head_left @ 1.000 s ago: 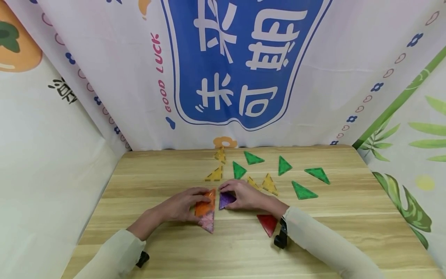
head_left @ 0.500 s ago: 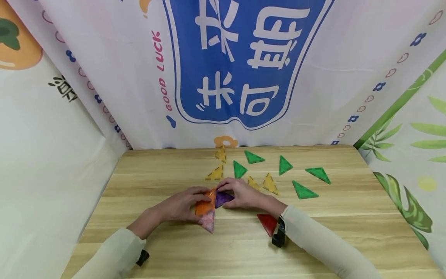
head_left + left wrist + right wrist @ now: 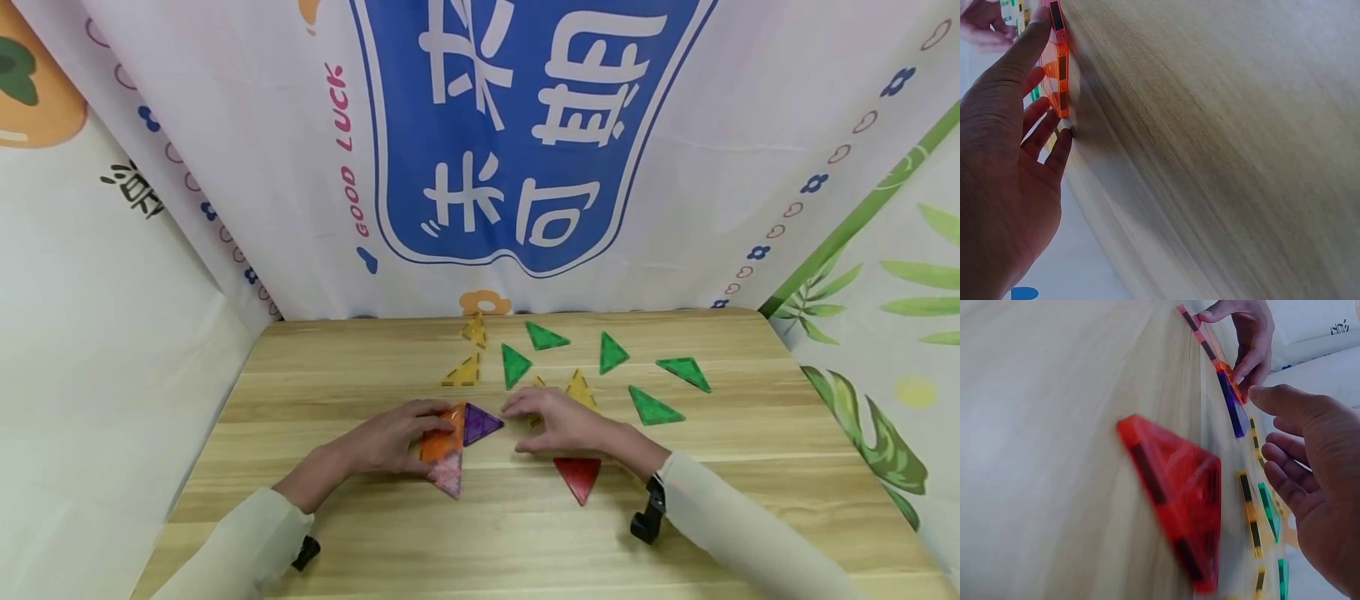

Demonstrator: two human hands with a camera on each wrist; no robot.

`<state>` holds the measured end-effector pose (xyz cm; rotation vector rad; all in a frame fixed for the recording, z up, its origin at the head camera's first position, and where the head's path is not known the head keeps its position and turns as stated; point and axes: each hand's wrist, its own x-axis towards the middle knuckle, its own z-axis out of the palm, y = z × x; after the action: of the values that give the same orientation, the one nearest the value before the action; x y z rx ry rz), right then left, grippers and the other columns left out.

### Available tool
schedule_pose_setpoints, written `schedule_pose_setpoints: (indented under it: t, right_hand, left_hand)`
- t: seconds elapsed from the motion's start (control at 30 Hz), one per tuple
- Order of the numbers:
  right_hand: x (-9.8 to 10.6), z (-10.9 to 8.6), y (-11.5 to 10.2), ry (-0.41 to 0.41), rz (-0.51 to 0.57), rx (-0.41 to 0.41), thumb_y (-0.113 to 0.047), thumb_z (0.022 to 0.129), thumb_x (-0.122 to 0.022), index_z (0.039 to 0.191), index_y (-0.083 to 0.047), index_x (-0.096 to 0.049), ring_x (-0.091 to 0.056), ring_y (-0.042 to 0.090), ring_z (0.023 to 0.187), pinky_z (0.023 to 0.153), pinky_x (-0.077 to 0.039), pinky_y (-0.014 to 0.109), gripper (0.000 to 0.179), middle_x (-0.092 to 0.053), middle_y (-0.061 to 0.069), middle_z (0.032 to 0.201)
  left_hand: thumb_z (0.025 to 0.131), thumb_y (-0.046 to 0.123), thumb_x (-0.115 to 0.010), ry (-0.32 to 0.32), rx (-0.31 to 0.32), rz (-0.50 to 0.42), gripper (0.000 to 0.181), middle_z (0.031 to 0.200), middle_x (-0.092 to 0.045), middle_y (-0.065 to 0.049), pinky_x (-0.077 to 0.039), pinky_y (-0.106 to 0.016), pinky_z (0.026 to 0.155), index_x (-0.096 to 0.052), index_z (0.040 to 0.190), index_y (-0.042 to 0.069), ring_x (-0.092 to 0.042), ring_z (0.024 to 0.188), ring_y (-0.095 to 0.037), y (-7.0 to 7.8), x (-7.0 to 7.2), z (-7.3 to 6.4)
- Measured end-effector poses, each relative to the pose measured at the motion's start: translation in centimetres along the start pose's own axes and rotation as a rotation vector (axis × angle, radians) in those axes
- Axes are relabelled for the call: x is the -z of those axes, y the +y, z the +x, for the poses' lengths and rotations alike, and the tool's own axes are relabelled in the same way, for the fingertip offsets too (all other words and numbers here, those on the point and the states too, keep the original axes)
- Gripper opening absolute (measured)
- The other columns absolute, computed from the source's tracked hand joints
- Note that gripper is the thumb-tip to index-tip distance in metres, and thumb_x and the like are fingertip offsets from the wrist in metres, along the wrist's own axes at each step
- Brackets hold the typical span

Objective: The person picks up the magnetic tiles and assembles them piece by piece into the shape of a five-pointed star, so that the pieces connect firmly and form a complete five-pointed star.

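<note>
In the head view, an orange magnetic tile point(image 3: 442, 443) and a pink magnetic tile point(image 3: 447, 477) lie joined on the table. My left hand point(image 3: 392, 442) holds them from the left, thumb on the pink one and fingers on the orange one. Against the orange tile's right edge lies a purple triangular magnetic tile point(image 3: 481, 424), flat and untouched by any hand. My right hand point(image 3: 564, 423) hovers just right of it, fingers loosely bent with nothing between them. In the right wrist view, a red triangular tile point(image 3: 1175, 494) lies below that hand.
Several green triangular tiles point(image 3: 654, 407) are spread across the back right of the wooden table point(image 3: 495, 550). Yellow triangular tiles point(image 3: 462, 371) lie behind the hands, some partly covered by the right one. A printed curtain point(image 3: 300, 250) hangs along the table's back edge.
The purple tile moved left until it met the orange tile. My right hand then let go of it and drew back to the right. The left hand stayed in place.
</note>
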<state>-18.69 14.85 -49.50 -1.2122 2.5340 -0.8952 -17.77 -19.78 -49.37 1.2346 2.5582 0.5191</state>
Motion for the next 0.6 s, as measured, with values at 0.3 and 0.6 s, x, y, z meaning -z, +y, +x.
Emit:
schedule_pose_setpoints:
  t: [0.3, 0.6]
  right_hand:
    - [1.3, -3.8, 0.3, 0.000, 0.011, 0.029, -0.024, 0.088, -0.088, 0.131, -0.008, -0.074, -0.063, 0.023, 0.129, 0.108, -0.053, 0.045, 0.048, -0.069, 0.003, 0.136]
    - [1.5, -7.1, 0.4, -0.034, -0.031, 0.058, -0.027, 0.089, -0.088, 0.132, -0.009, -0.074, -0.064, 0.021, 0.126, 0.104, -0.056, 0.042, 0.048, -0.070, 0.002, 0.135]
  left_hand:
    - [0.087, 0.048, -0.087, 0.016, -0.009, 0.011, 0.070, 0.162, -0.046, -0.008, -0.047, -0.049, 0.115, -0.066, 0.144, 0.014, -0.046, 0.147, -0.030, -0.1, 0.0, 0.1]
    - [0.086, 0.047, -0.088, 0.019, -0.008, 0.006, 0.070, 0.162, -0.046, -0.010, -0.047, -0.050, 0.115, -0.066, 0.144, 0.014, -0.046, 0.147, -0.031, 0.1, 0.0, 0.0]
